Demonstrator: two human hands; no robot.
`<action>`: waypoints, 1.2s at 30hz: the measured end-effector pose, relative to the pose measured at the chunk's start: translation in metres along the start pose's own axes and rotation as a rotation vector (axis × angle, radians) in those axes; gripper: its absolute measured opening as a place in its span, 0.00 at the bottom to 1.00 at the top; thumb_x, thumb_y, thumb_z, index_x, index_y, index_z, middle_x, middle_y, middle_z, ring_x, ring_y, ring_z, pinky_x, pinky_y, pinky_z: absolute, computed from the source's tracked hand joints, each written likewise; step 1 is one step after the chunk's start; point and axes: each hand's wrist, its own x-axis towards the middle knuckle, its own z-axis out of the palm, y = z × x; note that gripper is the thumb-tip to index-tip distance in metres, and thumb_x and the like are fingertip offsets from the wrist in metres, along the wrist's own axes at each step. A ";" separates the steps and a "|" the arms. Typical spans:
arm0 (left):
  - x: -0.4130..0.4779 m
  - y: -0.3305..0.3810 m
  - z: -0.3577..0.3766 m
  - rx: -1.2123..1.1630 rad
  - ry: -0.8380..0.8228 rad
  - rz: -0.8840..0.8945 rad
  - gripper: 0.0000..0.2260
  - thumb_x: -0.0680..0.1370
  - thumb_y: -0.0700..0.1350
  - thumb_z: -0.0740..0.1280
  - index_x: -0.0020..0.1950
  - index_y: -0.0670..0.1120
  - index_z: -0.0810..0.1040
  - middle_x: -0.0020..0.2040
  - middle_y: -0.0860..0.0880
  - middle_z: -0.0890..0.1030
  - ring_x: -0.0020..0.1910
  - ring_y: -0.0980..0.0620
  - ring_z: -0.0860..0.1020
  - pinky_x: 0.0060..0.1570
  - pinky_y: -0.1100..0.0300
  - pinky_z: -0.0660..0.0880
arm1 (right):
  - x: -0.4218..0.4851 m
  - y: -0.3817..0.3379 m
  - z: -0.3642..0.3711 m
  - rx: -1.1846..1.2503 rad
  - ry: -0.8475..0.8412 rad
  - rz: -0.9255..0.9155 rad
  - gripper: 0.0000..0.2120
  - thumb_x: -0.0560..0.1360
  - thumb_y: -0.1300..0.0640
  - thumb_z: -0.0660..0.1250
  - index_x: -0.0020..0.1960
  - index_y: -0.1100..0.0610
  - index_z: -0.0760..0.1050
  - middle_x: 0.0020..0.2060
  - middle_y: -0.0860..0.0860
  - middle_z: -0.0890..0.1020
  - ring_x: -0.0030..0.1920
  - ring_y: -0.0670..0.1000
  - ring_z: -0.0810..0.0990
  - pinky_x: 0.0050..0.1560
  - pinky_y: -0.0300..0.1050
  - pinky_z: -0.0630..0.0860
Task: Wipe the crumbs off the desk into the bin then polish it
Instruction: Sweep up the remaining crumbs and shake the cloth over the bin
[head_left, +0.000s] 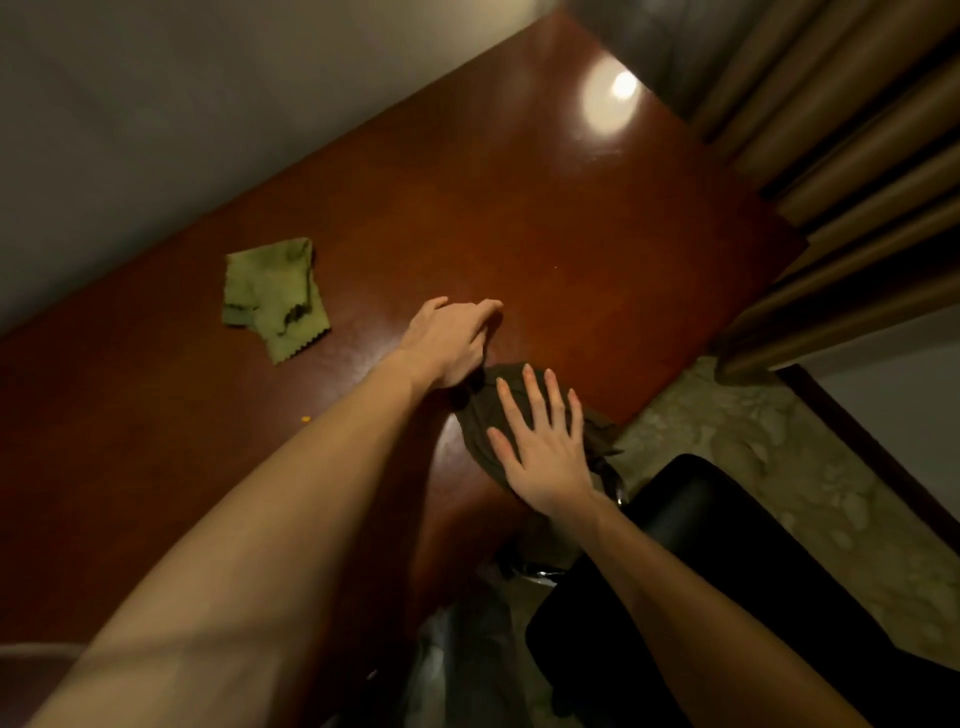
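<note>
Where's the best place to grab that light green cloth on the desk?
Pinch the green cloth by its zigzag corner, coming down from above on the near side. It lies flat and folded on the desk, and that corner sticks out toward you, free of the folds.

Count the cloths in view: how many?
2. A light green cloth lies on the desk, off to the left. A dark cloth sits at the desk's near edge, under the flat right hand. More could be hidden off-frame.
</note>
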 end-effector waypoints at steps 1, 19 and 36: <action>-0.011 -0.010 0.000 -0.011 0.041 -0.021 0.21 0.87 0.45 0.55 0.80 0.53 0.68 0.74 0.49 0.77 0.74 0.49 0.74 0.80 0.47 0.57 | -0.002 -0.012 0.003 0.015 0.003 0.003 0.31 0.86 0.37 0.44 0.86 0.45 0.41 0.85 0.53 0.43 0.84 0.58 0.37 0.82 0.64 0.40; -0.228 -0.199 0.030 0.043 0.212 -0.442 0.26 0.87 0.51 0.54 0.85 0.60 0.54 0.86 0.54 0.51 0.85 0.51 0.48 0.82 0.45 0.46 | -0.012 -0.129 0.026 0.115 0.114 -0.140 0.25 0.89 0.48 0.48 0.85 0.46 0.53 0.85 0.46 0.53 0.85 0.49 0.46 0.84 0.53 0.47; -0.139 -0.195 0.005 0.258 0.501 -0.440 0.20 0.80 0.44 0.66 0.72 0.44 0.78 0.54 0.39 0.79 0.53 0.35 0.76 0.48 0.42 0.75 | 0.185 0.020 -0.073 0.464 0.369 0.494 0.26 0.87 0.62 0.53 0.84 0.51 0.58 0.84 0.51 0.58 0.84 0.54 0.54 0.83 0.53 0.50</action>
